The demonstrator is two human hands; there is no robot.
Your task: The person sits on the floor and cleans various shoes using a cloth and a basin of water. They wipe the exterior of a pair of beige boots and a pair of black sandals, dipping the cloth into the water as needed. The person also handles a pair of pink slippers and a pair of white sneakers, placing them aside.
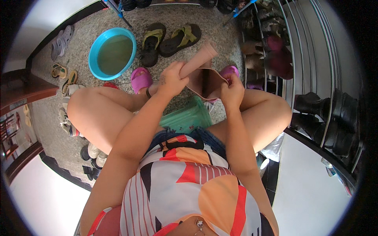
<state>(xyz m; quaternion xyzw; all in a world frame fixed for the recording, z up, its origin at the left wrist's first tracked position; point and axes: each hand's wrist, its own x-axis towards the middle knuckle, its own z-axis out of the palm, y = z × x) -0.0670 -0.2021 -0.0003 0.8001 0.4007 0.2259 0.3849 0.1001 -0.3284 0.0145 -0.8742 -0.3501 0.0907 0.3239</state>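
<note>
My left hand (172,81) is closed around the lower end of a pale pink tapered tube (198,59) with a flared far end. Beside it, my right hand (234,91) pinches the rim of a pinkish, open-topped shaft (208,81), dark inside, possibly a boot. Whether the tube joins this shaft I cannot tell. Below the hands, between my thighs, is a green translucent plastic container or stool (189,118) with small printed figures. My feet wear pink slippers (141,80), the right one partly hidden behind the shaft and my right hand.
A blue basin (91,56) of murky water stands ahead on the left. Dark sandals with green straps (152,44) lie beside it on the speckled floor. Metal shoe racks (292,59) full of shoes line the right. Several pairs, including grey clogs (63,41), sit along the left.
</note>
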